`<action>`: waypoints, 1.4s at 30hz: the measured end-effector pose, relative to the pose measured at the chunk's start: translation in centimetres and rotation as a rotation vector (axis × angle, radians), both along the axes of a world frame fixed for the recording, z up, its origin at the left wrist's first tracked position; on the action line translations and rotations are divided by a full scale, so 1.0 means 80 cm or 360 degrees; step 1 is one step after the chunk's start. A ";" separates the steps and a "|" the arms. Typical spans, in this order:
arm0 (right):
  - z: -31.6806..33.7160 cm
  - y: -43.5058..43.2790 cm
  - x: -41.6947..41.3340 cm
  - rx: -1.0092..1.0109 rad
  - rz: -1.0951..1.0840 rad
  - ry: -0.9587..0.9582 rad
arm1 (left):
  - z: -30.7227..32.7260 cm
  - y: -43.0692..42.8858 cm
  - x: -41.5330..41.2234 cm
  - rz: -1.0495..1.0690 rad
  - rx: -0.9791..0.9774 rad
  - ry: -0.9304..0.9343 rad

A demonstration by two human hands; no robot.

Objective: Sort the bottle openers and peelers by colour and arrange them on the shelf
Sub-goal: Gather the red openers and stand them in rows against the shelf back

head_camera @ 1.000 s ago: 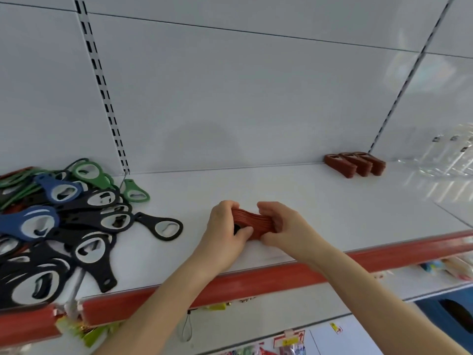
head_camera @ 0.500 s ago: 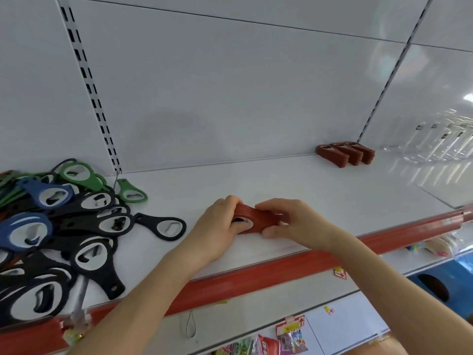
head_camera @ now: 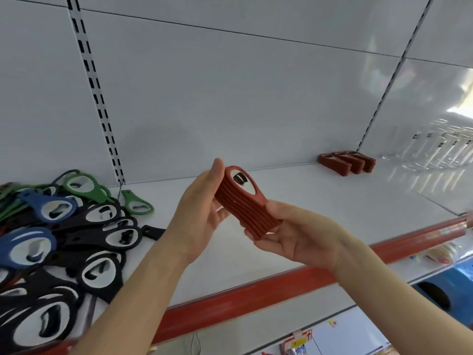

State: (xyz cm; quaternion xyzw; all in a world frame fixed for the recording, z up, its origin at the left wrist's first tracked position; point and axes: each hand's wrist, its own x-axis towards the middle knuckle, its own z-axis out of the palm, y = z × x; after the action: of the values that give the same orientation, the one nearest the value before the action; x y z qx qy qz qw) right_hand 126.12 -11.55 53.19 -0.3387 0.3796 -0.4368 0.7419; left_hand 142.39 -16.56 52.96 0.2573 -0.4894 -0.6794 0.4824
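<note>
A stack of red bottle openers [head_camera: 245, 206] is held up in the air above the white shelf [head_camera: 320, 208]. My right hand [head_camera: 294, 237] grips its handle end from below, thumb on top. My left hand [head_camera: 199, 213] lies against the stack's round end with fairly straight fingers. Three more red stacks [head_camera: 348, 162] stand in a row at the shelf's back right. A mixed heap of black [head_camera: 76, 252], blue [head_camera: 28, 247] and green [head_camera: 84, 185] openers covers the shelf's left end.
The shelf has a red front rail [head_camera: 256, 290] and a white back wall with slotted uprights [head_camera: 99, 103]. Clear glass items [head_camera: 440, 155] stand on the neighbouring shelf at the far right. Packaged goods hang below the rail.
The red stack rested on the shelf between both hands; now both hands have lifted it off the shelf and tilted it so its round end faces up.
</note>
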 end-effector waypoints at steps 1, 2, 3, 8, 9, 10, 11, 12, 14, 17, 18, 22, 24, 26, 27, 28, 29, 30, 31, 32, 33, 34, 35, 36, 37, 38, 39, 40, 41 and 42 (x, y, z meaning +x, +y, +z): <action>0.001 -0.002 0.002 0.0019 0.0009 -0.0043 | 0.001 0.000 -0.003 -0.0021 0.0023 0.0110; 0.002 -0.004 0.003 0.0037 0.0013 -0.0082 | 0.003 0.001 -0.007 -0.0031 0.0036 0.0203; 0.002 -0.006 0.002 0.0047 0.0008 -0.0114 | 0.006 0.001 -0.012 -0.0028 0.0038 0.0278; 0.017 -0.012 -0.020 -0.0111 -0.0084 0.0156 | 0.011 -0.011 -0.051 0.0129 0.0108 0.0455; 0.020 -0.012 -0.028 -0.0202 -0.0152 0.0297 | 0.010 -0.014 -0.062 0.0156 0.0141 0.0469; 0.023 -0.011 -0.038 -0.0322 -0.0249 0.0486 | 0.009 -0.017 -0.075 0.0184 0.0176 0.0475; 0.025 -0.010 -0.050 -0.0465 -0.0379 0.0707 | 0.007 -0.020 -0.088 0.0214 0.0210 0.0481; 0.027 -0.010 -0.064 -0.0604 -0.0516 0.0898 | 0.005 -0.023 -0.102 0.0245 0.0249 0.0492; 0.031 -0.008 -0.092 -0.0814 -0.0631 0.1086 | 0.005 -0.027 -0.132 0.0298 0.0333 0.0519; 0.032 -0.007 -0.129 -0.1069 -0.0539 0.1222 | 0.005 -0.030 -0.176 0.0360 0.0403 0.0564; 0.032 -0.007 -0.140 -0.1126 -0.0492 0.1234 | 0.005 -0.030 -0.188 0.0360 0.0414 0.0594; 0.031 -0.011 -0.181 -0.1128 -0.0356 0.1217 | 0.004 -0.028 -0.226 0.0384 0.0359 0.0665; 0.029 -0.016 -0.198 -0.1058 -0.0304 0.1242 | 0.002 -0.025 -0.241 0.0426 0.0308 0.0627; 0.027 -0.021 -0.207 -0.1025 -0.0261 0.1272 | -0.001 -0.022 -0.254 0.0458 0.0266 0.0539; 0.026 -0.022 -0.208 -0.1036 -0.0246 0.1311 | -0.002 -0.021 -0.260 0.0472 0.0247 0.0491; 0.025 -0.023 -0.209 -0.1052 -0.0243 0.1369 | -0.002 -0.020 -0.265 0.0488 0.0230 0.0452; 0.023 -0.024 -0.210 -0.1064 -0.0259 0.1415 | -0.001 -0.020 -0.270 0.0507 0.0221 0.0434; 0.021 -0.025 -0.210 -0.1070 -0.0289 0.1437 | 0.000 -0.020 -0.274 0.0524 0.0216 0.0438; 0.019 -0.026 -0.211 -0.1072 -0.0323 0.1445 | 0.001 -0.021 -0.278 0.0533 0.0209 0.0451; 0.017 -0.028 -0.213 -0.1071 -0.0355 0.1451 | 0.002 -0.023 -0.281 0.0534 0.0202 0.0461; 0.014 -0.029 -0.215 -0.1065 -0.0386 0.1451 | 0.002 -0.025 -0.284 0.0525 0.0195 0.0469; 0.012 -0.031 -0.217 -0.1059 -0.0413 0.1441 | 0.001 -0.027 -0.287 0.0504 0.0194 0.0469; 0.010 -0.032 -0.221 -0.1050 -0.0438 0.1433 | 0.000 -0.029 -0.291 0.0476 0.0201 0.0458; 0.007 -0.034 -0.224 -0.1042 -0.0462 0.1433 | 0.000 -0.032 -0.294 0.0447 0.0218 0.0449; 0.006 -0.035 -0.228 -0.1040 -0.0479 0.1433 | -0.001 -0.034 -0.298 0.0421 0.0246 0.0452; 0.004 -0.037 -0.231 -0.1048 -0.0485 0.1429 | -0.001 -0.036 -0.301 0.0396 0.0276 0.0467; 0.004 -0.038 -0.233 -0.1060 -0.0483 0.1419 | -0.001 -0.038 -0.303 0.0369 0.0302 0.0484; 0.004 -0.039 -0.235 -0.1065 -0.0479 0.1408 | -0.001 -0.040 -0.305 0.0342 0.0322 0.0495; 0.003 -0.040 -0.237 -0.1064 -0.0480 0.1398 | -0.002 -0.042 -0.307 0.0317 0.0334 0.0497; 0.003 -0.042 -0.239 -0.1054 -0.0490 0.1387 | -0.002 -0.044 -0.309 0.0302 0.0342 0.0489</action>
State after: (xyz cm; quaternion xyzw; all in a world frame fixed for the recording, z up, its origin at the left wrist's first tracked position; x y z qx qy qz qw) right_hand 107.03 -14.93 53.39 -0.6431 0.5383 -0.4555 0.2987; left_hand 117.70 -20.11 52.81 0.2456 -0.3082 -0.7105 0.5830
